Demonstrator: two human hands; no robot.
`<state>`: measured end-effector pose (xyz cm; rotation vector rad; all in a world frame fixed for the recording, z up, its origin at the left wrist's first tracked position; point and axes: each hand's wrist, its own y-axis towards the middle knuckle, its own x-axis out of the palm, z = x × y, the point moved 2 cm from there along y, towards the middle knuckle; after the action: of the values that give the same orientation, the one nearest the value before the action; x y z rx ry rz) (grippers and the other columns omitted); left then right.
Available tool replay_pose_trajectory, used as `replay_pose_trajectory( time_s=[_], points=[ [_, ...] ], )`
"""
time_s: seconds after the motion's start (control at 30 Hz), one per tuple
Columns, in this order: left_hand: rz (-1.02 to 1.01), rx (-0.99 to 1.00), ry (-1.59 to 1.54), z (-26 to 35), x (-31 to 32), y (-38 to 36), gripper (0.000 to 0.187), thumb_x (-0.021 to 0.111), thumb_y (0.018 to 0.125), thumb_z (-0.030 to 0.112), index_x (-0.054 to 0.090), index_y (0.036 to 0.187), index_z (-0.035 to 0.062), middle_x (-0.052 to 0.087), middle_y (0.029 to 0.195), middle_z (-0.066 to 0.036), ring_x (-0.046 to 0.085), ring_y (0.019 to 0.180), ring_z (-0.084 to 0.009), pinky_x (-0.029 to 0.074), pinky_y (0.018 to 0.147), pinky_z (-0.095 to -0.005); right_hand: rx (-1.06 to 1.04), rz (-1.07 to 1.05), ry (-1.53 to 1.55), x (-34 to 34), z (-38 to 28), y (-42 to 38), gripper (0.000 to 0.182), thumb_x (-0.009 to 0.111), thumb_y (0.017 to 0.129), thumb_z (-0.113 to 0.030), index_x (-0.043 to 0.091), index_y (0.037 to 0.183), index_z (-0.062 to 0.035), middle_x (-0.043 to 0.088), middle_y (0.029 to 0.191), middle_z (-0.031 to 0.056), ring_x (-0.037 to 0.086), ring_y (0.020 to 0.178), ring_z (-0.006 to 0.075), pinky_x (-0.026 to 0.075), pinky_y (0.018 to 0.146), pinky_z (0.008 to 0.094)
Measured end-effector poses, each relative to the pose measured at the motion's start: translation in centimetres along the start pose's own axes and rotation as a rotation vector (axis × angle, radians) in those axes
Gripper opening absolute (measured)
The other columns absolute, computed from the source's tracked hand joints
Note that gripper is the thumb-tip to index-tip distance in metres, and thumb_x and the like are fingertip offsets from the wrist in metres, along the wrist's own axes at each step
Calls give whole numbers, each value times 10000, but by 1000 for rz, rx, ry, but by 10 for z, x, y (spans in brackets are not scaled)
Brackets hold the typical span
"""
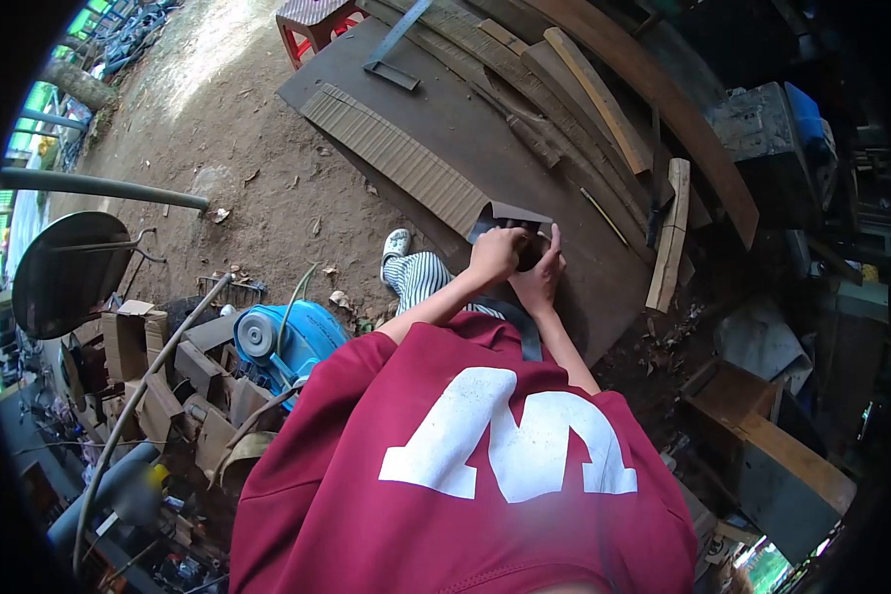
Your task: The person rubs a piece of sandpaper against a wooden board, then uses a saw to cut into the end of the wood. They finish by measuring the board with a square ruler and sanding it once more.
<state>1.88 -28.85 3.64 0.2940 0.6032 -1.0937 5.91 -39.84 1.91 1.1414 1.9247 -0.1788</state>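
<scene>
Both my hands are together at the near edge of a brown board table, around a dark, thin piece (518, 214) with a greyish curved edge. What kind of thing it is I cannot make out. My left hand (498, 254) is closed on its near side, fingers curled. My right hand (542, 277) grips beside it, one finger pointing up along the right side. Fingers and shadow hide part of the piece. It lies against the end of a long ribbed brown strip (396, 153) that looks like cardboard. A pencil (604, 218) lies to the right.
On the brown table (465, 129) are a try square (396, 71), several wooden strips (594, 94) and a short wood piece (670, 238). A red stool (312, 30) stands beyond. Left are a blue machine (302, 337), cardboard boxes and a metal pole (109, 188).
</scene>
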Motion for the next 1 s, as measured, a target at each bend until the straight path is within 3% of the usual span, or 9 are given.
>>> replay_pose_trajectory(
  time_s=[0.13, 0.2, 0.23, 0.37, 0.63, 0.7, 0.77, 0.8, 1.0],
  points=[
    [-82, 13, -31, 23, -31, -4, 192, 582, 659, 113, 620, 840, 59, 604, 747, -172, 588, 725, -328, 460, 641, -407, 33, 88, 221, -17, -1, 10, 993, 777, 556, -328, 198, 1322, -75, 570, 947, 90, 550, 910, 250, 352, 843, 408],
    [-108, 118, -42, 34, -44, -9, 192, 609, 637, 107, 621, 820, 52, 606, 745, -166, 589, 727, -327, 459, 648, -394, 44, -230, 82, -30, -6, 15, 871, 765, 571, -335, 315, 1293, -147, 576, 936, 85, 542, 916, 267, 366, 837, 407],
    [-159, 65, 7, 40, -50, -12, 207, 629, 617, 102, 619, 815, 44, 606, 741, -163, 589, 730, -326, 460, 650, -383, 46, -175, 196, -40, -18, 16, 630, 750, 589, -317, 493, 1146, -172, 579, 922, 76, 539, 902, 271, 388, 800, 394],
    [-231, 31, -91, 42, -51, -26, 261, 644, 635, 97, 604, 886, 34, 610, 806, -163, 594, 780, -310, 465, 671, -364, -51, -242, 174, -51, -18, 8, 268, 741, 599, -254, 608, 781, -108, 591, 847, 67, 544, 860, 254, 397, 760, 373],
    [398, 218, -78, 108, -162, -56, 538, 690, 703, 175, 477, 1188, 81, 534, 1149, -142, 509, 1078, -246, 411, 890, -345, 320, -105, 107, -134, 58, 50, 447, 711, 658, -126, 532, 1048, -1, 576, 1061, 155, 578, 885, 237, 457, 771, 309],
    [560, 365, 142, 152, -236, -96, 751, 714, 669, 331, 360, 1252, 16, 422, 1251, -191, 408, 1167, -307, 350, 944, -374, 118, 161, 123, -224, 7, 86, 345, 621, 755, -87, 526, 1074, 5, 556, 1104, 137, 567, 911, 195, 439, 804, 295],
    [709, 578, 521, 205, -291, -149, 609, 579, 767, 413, 447, 1186, -8, 449, 1221, -166, 359, 1202, -279, 278, 991, -422, -194, 568, 105, -324, -50, 105, 235, 525, 821, -85, 561, 1029, 20, 596, 1012, 125, 562, 937, 208, 441, 827, 283],
    [718, 572, 536, 207, -292, -152, 609, 579, 767, 413, 447, 1186, -8, 449, 1221, -166, 359, 1202, -279, 278, 991, -422, -463, 499, 288, -391, -63, 114, 256, 471, 859, -149, 546, 1054, -1, 612, 930, 110, 581, 852, 200, 475, 745, 270],
    [746, 571, 531, 146, -393, -231, 586, 571, 777, 394, 448, 1183, -9, 451, 1221, -160, 372, 1191, -273, 283, 989, -421, -543, 548, 353, -418, -75, 101, 251, 455, 865, -174, 543, 1048, -26, 605, 941, 84, 568, 874, 183, 458, 760, 273]
  ],
)
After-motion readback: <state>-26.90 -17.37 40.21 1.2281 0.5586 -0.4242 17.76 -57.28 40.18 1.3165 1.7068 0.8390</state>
